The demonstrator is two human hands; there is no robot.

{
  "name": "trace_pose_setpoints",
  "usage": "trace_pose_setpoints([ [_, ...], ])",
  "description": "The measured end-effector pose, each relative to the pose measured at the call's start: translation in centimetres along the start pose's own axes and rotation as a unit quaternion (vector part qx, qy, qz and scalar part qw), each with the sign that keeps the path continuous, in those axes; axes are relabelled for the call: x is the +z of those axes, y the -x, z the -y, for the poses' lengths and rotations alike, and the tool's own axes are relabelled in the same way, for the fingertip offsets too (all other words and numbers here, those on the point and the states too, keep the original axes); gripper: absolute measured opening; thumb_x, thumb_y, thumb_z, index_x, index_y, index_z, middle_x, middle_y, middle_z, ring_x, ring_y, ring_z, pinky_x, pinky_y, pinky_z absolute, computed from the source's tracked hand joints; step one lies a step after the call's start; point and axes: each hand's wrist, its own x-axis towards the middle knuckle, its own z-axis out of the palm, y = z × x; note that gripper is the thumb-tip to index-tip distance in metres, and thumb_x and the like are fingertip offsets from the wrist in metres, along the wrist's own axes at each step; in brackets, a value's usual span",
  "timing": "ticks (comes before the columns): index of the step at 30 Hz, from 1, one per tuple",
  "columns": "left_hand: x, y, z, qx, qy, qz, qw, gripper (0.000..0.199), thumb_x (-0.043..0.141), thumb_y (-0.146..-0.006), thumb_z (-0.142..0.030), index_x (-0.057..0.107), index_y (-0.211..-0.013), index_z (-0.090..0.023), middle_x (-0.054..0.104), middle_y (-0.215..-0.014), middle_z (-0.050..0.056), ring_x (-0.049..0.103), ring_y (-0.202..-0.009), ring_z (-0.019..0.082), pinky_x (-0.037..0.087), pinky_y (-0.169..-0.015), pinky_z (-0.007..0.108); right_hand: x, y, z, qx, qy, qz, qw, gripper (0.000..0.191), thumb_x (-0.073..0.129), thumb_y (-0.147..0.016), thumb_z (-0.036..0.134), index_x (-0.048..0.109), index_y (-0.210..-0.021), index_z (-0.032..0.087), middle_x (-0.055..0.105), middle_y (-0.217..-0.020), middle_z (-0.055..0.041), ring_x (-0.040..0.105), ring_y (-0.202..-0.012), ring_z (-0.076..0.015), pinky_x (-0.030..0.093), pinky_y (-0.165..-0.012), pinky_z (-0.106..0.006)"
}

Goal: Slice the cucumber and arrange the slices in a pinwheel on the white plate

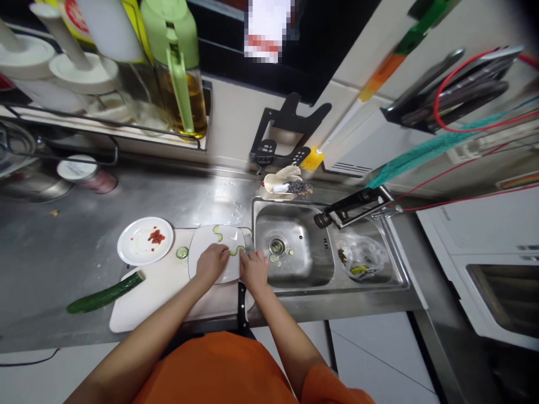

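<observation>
Both of my hands are over a white square plate (202, 242) that rests on a cutting board (138, 306). My left hand (214, 261) has its fingers drawn together at the left end of a thin, curved cucumber slice (233, 252). At that slice's right end, my right hand (255, 270) has its fingers closed near the plate's edge. Another curved cucumber piece (218, 233) lies toward the plate's far side. A black knife handle (242, 307) sticks out toward me below my right hand; its blade is hidden. One round cucumber slice (182, 252) sits left of the plate.
A cut cucumber (105, 294) overlaps the board's left side. Behind it stands a white plate (138, 258) with red bits. To the right, the steel sink (311, 269) holds several cucumber slices, with a black faucet (349, 207) and a plastic bag (364, 255) beyond.
</observation>
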Motion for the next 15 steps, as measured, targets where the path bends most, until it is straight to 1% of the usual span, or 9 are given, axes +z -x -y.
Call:
trace_pose_setpoints([
  [2, -1.5, 0.7, 1.3, 0.004, 0.001, -0.038, 0.999, 0.029, 0.048, -0.086, -0.032, 0.069, -0.101, -0.019, 0.067, -0.104, 0.009, 0.060, -0.099, 0.023, 0.044, -0.088, 0.030, -0.1, 0.1, 0.0, 0.005, -0.006, -0.005, 1.000, 0.036, 0.041, -0.097, 0.033, 0.055, -0.129, 0.029, 0.064, -0.101, -0.0114, 0.045, -0.103, -0.0268, 0.032, -0.075, -0.035],
  [4, -3.4, 1.5, 3.2, -0.015, -0.013, -0.084, 0.996, 0.032, 0.047, -0.086, -0.033, 0.068, -0.106, -0.018, 0.066, -0.108, 0.010, 0.060, -0.100, 0.023, 0.044, -0.089, 0.030, 0.0, 0.3, 0.0, 0.010, -0.009, -0.011, 1.000, 0.033, 0.042, -0.096, 0.032, 0.058, -0.125, 0.029, 0.064, -0.099, -0.0099, 0.046, -0.102, -0.0261, 0.032, -0.074, -0.034],
  [6, -5.1, 2.2, 5.2, -0.045, -0.044, -0.115, 0.991, 0.035, 0.045, -0.087, -0.032, 0.067, -0.111, -0.019, 0.064, -0.111, 0.010, 0.060, -0.100, 0.023, 0.044, -0.088, 0.031, 0.1, 0.5, 0.2, 0.010, -0.011, -0.018, 1.000, 0.031, 0.041, -0.097, 0.031, 0.060, -0.121, 0.030, 0.064, -0.098, -0.0088, 0.046, -0.102, -0.0255, 0.032, -0.074, -0.034],
  [8, -6.4, 2.7, 6.8, -0.090, -0.096, -0.115, 0.985, 0.036, 0.044, -0.088, -0.033, 0.065, -0.115, -0.022, 0.062, -0.112, 0.010, 0.060, -0.095, 0.023, 0.045, -0.083, 0.032, 0.3, 0.6, 0.5, 0.006, -0.015, -0.025, 1.000, 0.029, 0.041, -0.097, 0.030, 0.062, -0.117, 0.029, 0.064, -0.097, -0.0082, 0.046, -0.101, -0.0252, 0.032, -0.074, -0.034],
  [10, -6.9, 2.9, 7.8, -0.119, -0.136, -0.093, 0.979, 0.037, 0.043, -0.088, -0.033, 0.064, -0.117, -0.023, 0.061, -0.112, 0.010, 0.060, -0.090, 0.023, 0.046, -0.076, 0.032, 0.5, 0.6, 0.9, 0.000, -0.020, -0.028, 0.999, 0.028, 0.042, -0.096, 0.030, 0.064, -0.114, 0.029, 0.064, -0.096, -0.0078, 0.046, -0.101, -0.0251, 0.031, -0.074, -0.034],
  [12, -7.1, 2.9, 8.2, -0.129, -0.156, -0.072, 0.977, 0.038, 0.043, -0.088, -0.032, 0.064, -0.118, -0.024, 0.059, -0.111, 0.011, 0.060, -0.088, 0.023, 0.045, -0.071, 0.031, 0.6, 0.6, 1.4, -0.006, -0.024, -0.025, 0.999, 0.027, 0.043, -0.096, 0.029, 0.065, -0.112, 0.028, 0.064, -0.096, -0.0075, 0.046, -0.100, -0.0252, 0.031, -0.073, -0.033],
  [15, -7.0, 2.7, 8.0, -0.123, -0.162, -0.061, 0.977, 0.036, 0.042, -0.088, -0.030, 0.066, -0.113, -0.024, 0.060, -0.106, 0.010, 0.059, -0.087, 0.022, 0.044, -0.069, 0.029, 0.6, 0.7, 2.0, -0.018, -0.024, -0.019, 0.999, 0.026, 0.043, -0.095, 0.029, 0.066, -0.108, 0.027, 0.064, -0.095, -0.0083, 0.046, -0.100, -0.0253, 0.031, -0.073, -0.033],
])
